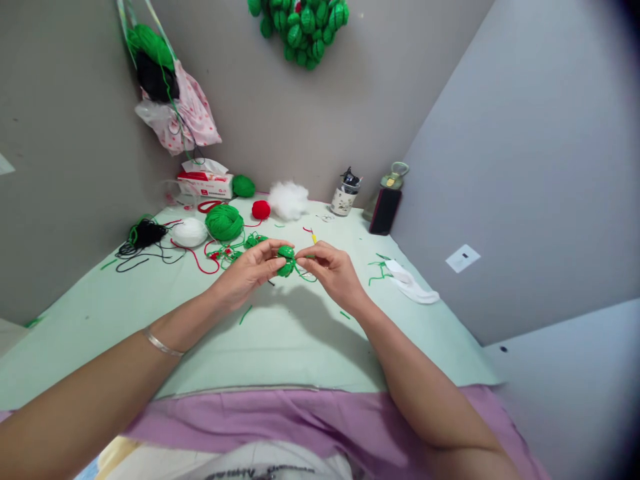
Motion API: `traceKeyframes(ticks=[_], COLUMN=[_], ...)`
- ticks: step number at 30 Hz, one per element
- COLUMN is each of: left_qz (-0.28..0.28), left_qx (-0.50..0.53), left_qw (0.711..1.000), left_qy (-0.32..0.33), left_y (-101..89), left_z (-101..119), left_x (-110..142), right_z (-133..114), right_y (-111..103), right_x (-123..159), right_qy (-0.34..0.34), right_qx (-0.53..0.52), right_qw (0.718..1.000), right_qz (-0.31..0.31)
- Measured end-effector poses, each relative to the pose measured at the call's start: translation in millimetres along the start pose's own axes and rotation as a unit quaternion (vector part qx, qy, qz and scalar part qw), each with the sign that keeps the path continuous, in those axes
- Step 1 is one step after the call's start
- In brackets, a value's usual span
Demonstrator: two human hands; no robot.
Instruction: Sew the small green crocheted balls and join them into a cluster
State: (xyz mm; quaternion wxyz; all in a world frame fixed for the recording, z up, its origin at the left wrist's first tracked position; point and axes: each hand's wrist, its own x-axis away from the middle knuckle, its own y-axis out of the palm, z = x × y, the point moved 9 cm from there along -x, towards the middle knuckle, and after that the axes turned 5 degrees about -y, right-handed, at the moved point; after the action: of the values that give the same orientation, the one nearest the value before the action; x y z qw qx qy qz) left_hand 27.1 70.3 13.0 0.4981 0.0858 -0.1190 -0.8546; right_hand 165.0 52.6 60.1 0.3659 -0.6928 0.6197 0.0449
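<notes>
My left hand (249,269) pinches a small green crocheted piece (287,261) above the pale green table (280,333). Touching the piece from the right, my right hand (327,265) has its fingers closed on a crochet hook with a yellow handle (314,238). Green yarn trails from the piece to the left and right. A silver bangle (161,343) sits on my left wrist.
Behind the hands lie a green yarn ball (225,222), a red ball (261,209), a white ball (189,232), black yarn (146,233) and white stuffing (289,199). A tissue box (205,183), a jar (345,197) and a bottle (390,190) stand at the back. A white cloth (413,283) lies right.
</notes>
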Motion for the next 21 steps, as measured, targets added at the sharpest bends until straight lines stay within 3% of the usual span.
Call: traceKeyframes(ticks=[13,21], left_qz=[0.029,0.023], left_qx=[-0.036,-0.002], left_qw=[0.999,1.000], left_qy=[0.019,0.007], left_y=[-4.7,-8.1], left_z=[3.4,2.5], left_x=[-0.3,-0.7], right_z=[-8.5,-4.7], right_y=[4.2,5.1], right_x=[2.4,1.5], right_qy=[-0.016,0.013], right_qx=[0.038,-0.015], right_qw=[0.996,0.997], right_qz=[-0.082,-0.075])
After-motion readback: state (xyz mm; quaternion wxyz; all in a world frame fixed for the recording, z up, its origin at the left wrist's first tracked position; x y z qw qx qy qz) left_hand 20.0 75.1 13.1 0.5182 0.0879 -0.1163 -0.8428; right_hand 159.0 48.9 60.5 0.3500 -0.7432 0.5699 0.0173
